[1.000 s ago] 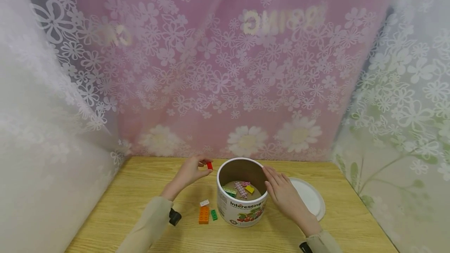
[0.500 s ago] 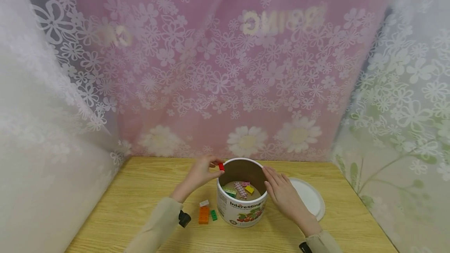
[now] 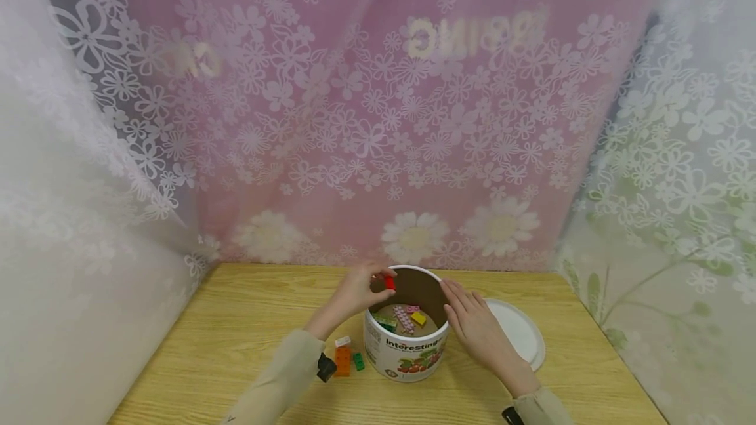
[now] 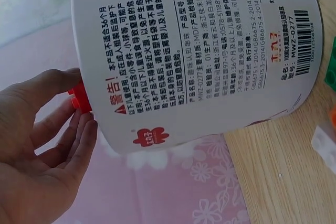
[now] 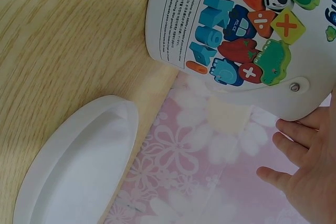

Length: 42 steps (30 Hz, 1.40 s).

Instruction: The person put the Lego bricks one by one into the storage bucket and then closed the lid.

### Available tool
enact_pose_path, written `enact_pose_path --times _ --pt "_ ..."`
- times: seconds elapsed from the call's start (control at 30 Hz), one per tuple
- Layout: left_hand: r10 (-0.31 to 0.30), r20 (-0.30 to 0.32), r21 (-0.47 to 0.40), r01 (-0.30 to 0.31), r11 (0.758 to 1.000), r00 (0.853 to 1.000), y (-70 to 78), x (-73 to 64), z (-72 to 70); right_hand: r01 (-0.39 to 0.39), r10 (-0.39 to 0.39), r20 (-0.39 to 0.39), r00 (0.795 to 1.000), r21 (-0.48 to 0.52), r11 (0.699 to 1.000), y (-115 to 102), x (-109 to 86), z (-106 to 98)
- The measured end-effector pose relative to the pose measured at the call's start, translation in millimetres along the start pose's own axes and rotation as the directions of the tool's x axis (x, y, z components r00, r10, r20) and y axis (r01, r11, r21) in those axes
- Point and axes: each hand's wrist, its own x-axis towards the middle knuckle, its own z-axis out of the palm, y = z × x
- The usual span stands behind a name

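My left hand pinches a small red toy brick between thumb and fingers, above the left rim of a round white bucket. In the left wrist view the red brick shows at the fingertips, partly hidden by the bucket's edge. My right hand rests on the bucket's right rim with its fingers fairly straight. Inside the bucket lie a pink studded strip, a yellow brick, a green piece and a small pink piece.
Left of the bucket on the wooden table lie an orange brick, a green brick and a white brick. A white lid lies at the bucket's right. Flowered curtains surround the table.
My left hand has carried the red brick rightward, from beside the bucket to over its left rim. The right hand and the bucket have stayed put.
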Motion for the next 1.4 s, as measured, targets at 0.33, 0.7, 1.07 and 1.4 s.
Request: enact_pose_path --times 0.33,0.7,1.07,1.4 --pt "0.001 0.013 0.029 -0.001 1.0 1.0 3.9 6.2 11.7 -0.013 0.012 0.026 1.0 0.01 1.0 -0.7 -0.1 -2.0" --pt "-0.009 0.028 0.011 0.008 1.0 1.0 0.9 9.6 20.9 -0.02 0.019 0.049 0.999 0.017 1.0 0.2 -0.1 -2.8" --pt "0.001 -0.066 -0.11 -0.008 0.994 0.998 -3.1 7.4 19.0 -0.006 0.006 0.017 1.0 0.006 1.0 -1.1 -0.2 -2.6" --pt "-0.006 -0.143 -0.194 -0.022 0.981 0.99 -6.2 -4.1 6.5 -0.012 0.011 0.032 0.999 0.01 1.0 0.8 -0.3 -1.9"
